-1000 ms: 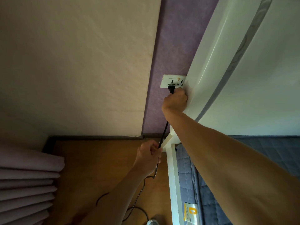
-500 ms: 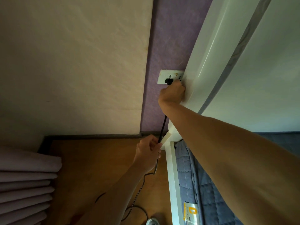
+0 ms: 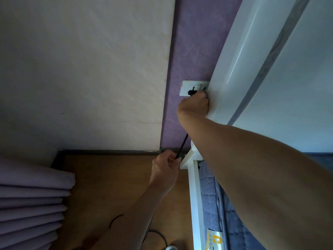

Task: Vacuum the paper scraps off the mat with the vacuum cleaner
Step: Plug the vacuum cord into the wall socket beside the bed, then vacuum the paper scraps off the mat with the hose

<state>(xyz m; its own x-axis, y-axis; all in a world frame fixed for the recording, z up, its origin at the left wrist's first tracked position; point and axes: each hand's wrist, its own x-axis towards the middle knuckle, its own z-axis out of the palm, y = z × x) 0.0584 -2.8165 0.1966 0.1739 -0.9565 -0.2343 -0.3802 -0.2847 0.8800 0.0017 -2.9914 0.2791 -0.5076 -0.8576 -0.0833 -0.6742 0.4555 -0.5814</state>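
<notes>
Gripping the plug [image 3: 190,92], the right hand [image 3: 193,105] now has it seated in the socket [image 3: 186,87]; 1 s ago it sat just below. Left hand [image 3: 165,166] pinches the cord [image 3: 182,145]. Cord axis: taut, steeply down-left from the plug, slack loops on the floor [image 3: 108,177].

Not much to read here, honestly. The only thing showing any lettering is a small white and yellow label [image 3: 214,239] sitting at the bottom edge of the frame, right of centre, on the blue quilted bedding [image 3: 210,199] just beside the white bed frame [image 3: 195,199]. It's showing one big orange-yellow "C". There's finer print running under it, but it's coming out too small and blurry to make out.
</notes>
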